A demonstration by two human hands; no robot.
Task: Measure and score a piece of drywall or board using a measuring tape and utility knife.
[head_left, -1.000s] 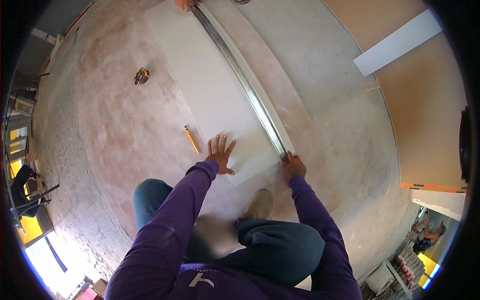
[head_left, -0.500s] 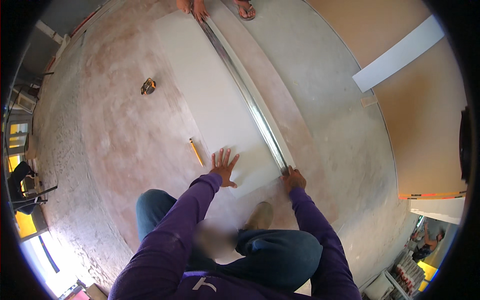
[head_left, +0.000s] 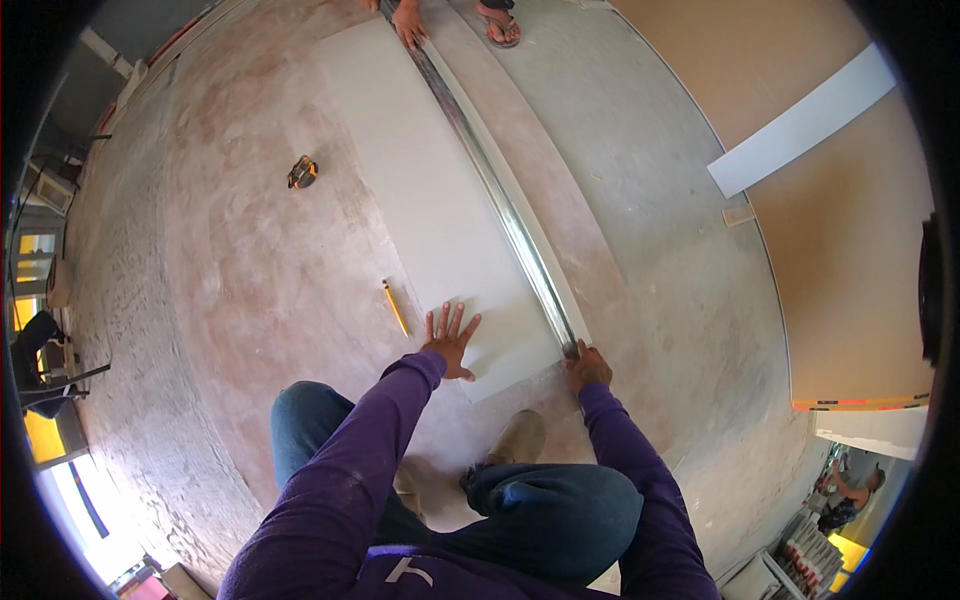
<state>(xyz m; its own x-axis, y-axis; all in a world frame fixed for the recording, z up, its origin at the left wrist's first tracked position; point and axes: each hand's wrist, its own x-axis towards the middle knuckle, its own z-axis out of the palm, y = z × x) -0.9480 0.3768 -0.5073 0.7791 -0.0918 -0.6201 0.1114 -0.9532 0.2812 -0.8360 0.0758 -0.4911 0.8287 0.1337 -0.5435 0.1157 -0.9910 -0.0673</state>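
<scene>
A long white board [head_left: 440, 220] lies flat on the floor, running away from me. Along its right side rests a shiny metal profile [head_left: 505, 220]. My left hand [head_left: 452, 341] presses flat on the board's near end with its fingers spread. At the profile's near end my right hand [head_left: 588, 366] is closed on it, at the board's corner; some of its fingers are hidden. A co-worker's hand [head_left: 409, 22] touches the far end of the profile. Left of the board lie a yellow pencil [head_left: 396, 307] and a black-and-orange tape measure [head_left: 302, 172].
Large brown sheets [head_left: 800, 250] lie at the right, with a white strip [head_left: 805, 125] across them. A small tan offcut [head_left: 738, 216] is by their edge. The co-worker's sandalled foot [head_left: 500, 28] stands at the far end. Another person [head_left: 850, 495] is at the lower right.
The view has shifted slightly. My hands keep their places on the board and profile. The co-worker's hand stays at the far end of the profile.
</scene>
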